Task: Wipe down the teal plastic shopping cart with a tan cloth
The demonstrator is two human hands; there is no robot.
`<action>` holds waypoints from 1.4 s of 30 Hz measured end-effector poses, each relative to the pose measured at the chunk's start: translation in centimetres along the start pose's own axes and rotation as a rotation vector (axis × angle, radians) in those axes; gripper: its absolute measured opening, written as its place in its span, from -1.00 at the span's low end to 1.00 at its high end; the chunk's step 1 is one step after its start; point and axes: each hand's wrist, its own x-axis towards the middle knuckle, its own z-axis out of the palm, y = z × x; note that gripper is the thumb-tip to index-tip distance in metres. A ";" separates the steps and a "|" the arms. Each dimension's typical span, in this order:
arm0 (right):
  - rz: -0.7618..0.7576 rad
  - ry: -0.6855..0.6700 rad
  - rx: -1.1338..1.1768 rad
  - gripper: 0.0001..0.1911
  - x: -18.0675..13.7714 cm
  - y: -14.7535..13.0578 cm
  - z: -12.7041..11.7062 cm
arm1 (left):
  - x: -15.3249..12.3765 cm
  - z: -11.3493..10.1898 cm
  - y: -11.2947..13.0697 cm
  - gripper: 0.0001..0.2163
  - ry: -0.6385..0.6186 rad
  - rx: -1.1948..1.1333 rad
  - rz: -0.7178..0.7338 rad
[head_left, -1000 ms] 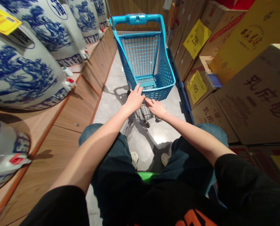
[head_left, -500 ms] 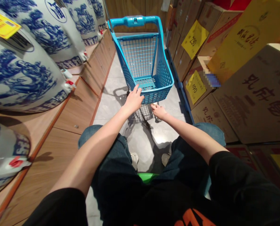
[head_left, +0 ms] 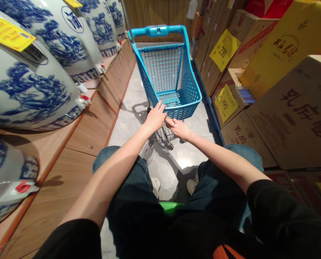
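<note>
A blue plastic shopping cart (head_left: 176, 112) stands in front of me, its basket facing me with no goods visible inside. My left hand (head_left: 155, 117) is at the basket's near left corner with its fingers apart and stretched forward; whether it touches the rim I cannot tell. My right hand (head_left: 179, 128) is just below the basket's front edge, fingers extended to the left. Its fingertips meet or nearly meet my left hand. Nothing held shows in either hand.
Large blue-and-white porcelain jars (head_left: 36, 82) with red-handled taps line a wooden cabinet (head_left: 79, 129) on the left. Stacked cartons (head_left: 292, 118) with yellow price signs (head_left: 225, 103) rise on the right, beside a blue pallet edge (head_left: 209, 111). Part of something green (head_left: 171, 207) shows between my legs.
My right hand has moved left, closing the gap to my left hand. My left hand stays by the basket's corner. The whole view has shifted slightly.
</note>
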 end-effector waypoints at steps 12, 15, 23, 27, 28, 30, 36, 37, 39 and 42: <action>0.122 -0.005 0.013 -0.35 -1.1 1.5 0.1 | 0.6 -0.1 -0.7 -0.66 -0.013 -0.027 -0.009; 0.112 0.041 0.023 -0.34 -0.8 1.1 -0.3 | 0.6 0.2 -0.8 -0.66 0.014 -0.011 -0.006; 0.116 0.053 0.028 -0.34 -1.1 2.0 -0.1 | 0.7 0.3 -0.5 -0.66 0.032 -0.001 -0.009; 0.141 0.065 0.036 -0.35 -1.1 2.1 0.2 | 0.8 -0.1 -0.2 -0.66 -0.008 0.000 -0.014; 0.139 0.090 0.044 -0.35 -1.0 2.1 0.2 | 0.8 -0.2 -0.1 -0.66 -0.009 -0.003 -0.022; 0.144 0.140 0.063 -0.35 -0.8 2.0 0.1 | 0.9 -0.3 -0.1 -0.66 -0.002 -0.010 -0.036; 0.151 0.041 0.042 -0.36 -1.6 1.9 0.5 | 0.6 -1.1 0.2 -0.66 -0.043 0.019 -0.060; 0.151 0.033 0.037 -0.36 -1.7 1.9 0.5 | 0.5 -1.3 0.4 -0.66 -0.052 0.023 -0.069; 0.152 0.068 0.031 -0.35 -1.7 2.0 0.4 | 0.3 -1.7 0.9 -0.65 -0.057 0.030 -0.099; 0.163 0.146 0.032 -0.32 -1.5 2.2 0.3 | 0.2 -2.1 1.6 -0.66 -0.042 0.047 -0.147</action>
